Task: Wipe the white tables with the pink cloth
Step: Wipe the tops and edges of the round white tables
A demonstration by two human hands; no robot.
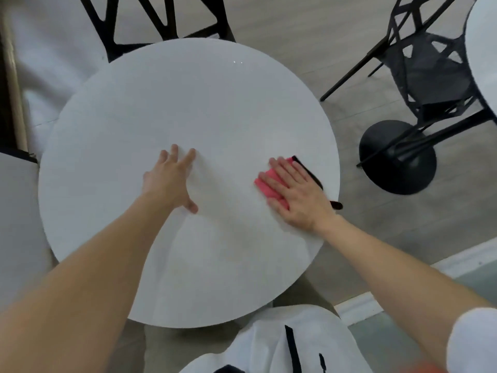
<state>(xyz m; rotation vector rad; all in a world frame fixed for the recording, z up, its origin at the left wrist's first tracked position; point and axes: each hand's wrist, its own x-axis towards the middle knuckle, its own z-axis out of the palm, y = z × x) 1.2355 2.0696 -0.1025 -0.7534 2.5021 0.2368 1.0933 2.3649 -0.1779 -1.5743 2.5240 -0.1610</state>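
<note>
- Pink cloth [265,185], black-edged, lies flat on the round white table [188,98] at about 3 o'clock, close to the rim.
- Right hand [295,195] rests flat on top of the cloth. Its fingers [282,170] are straight and held close together, pointing toward 11 o'clock. Pink shows on the thumb side, and black trim shows past the little finger.
- The trim's tail end reaches the table rim near 4 o'clock.
- Left hand [168,181] rests flat on bare tabletop near centre, fingers spread and thumb out, well apart from the cloth.
- Bare top runs from 8 o'clock round through 12 to 2.
- Black chair [161,20] is tucked in at 12 o'clock.
- Second black chair [430,65] and black pedestal base [398,157] stand on the floor at 2–3 o'clock, clear of the rim.
- Another white table [484,49] at far 2 o'clock.
</note>
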